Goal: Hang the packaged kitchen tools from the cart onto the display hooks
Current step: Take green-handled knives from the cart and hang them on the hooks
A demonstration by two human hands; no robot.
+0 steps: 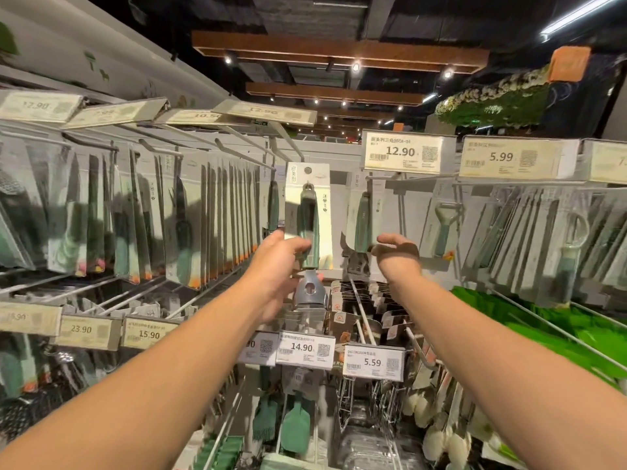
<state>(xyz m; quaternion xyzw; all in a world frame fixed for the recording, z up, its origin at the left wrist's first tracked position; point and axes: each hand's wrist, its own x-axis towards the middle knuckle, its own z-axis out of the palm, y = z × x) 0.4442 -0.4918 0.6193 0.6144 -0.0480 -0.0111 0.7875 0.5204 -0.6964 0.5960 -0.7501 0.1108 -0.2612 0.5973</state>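
My left hand (278, 262) grips a packaged kitchen tool (308, 212), a white card with a green handle and a metal blade below. The card stands upright, its hang hole near the top, in front of a display hook (288, 144) in the upper row. My right hand (395, 252) hovers just to the right with relaxed, slightly curled fingers and holds nothing. Behind it hangs another green-handled packaged tool (364, 215). The cart is out of view.
Rows of hooks with several packaged tools fill the wall on the left (190, 212) and right (529, 232). Price tags (402, 152) stick out above and below. Lower hooks (363, 310) carry dark packs and green spatulas (295, 425). A green surface (543, 320) lies at right.
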